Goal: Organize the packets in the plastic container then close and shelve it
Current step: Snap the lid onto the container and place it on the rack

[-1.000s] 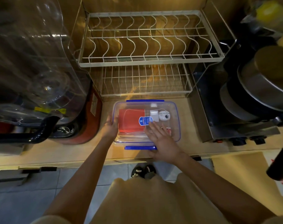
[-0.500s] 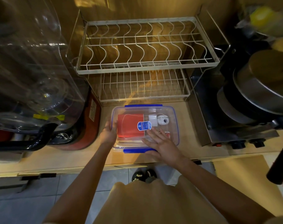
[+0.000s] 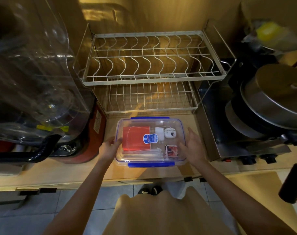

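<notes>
The clear plastic container (image 3: 175, 123) sits on the wooden counter with its lid on; blue clips show at its front and back edges. Inside lie a red packet (image 3: 134, 141) with a blue label, a white charger (image 3: 159, 133), a white round case (image 3: 169, 133) and a small printed packet (image 3: 171, 150). My left hand (image 3: 108, 146) grips the container's left side. My right hand (image 3: 193, 146) cups its right side, fingers on the rim and thumb raised.
A two-tier white wire dish rack (image 3: 152, 81) stands right behind the container, both tiers bare. A clear-domed appliance (image 3: 34, 82) with a red base crowds the left. A stove with stacked metal pots (image 3: 271, 102) is on the right. A black handle (image 3: 291, 182) juts out at the lower right.
My right hand has left the top of the lid and gone to the container's right side. The left hand stays on the left side. The container has not shifted on the counter.
</notes>
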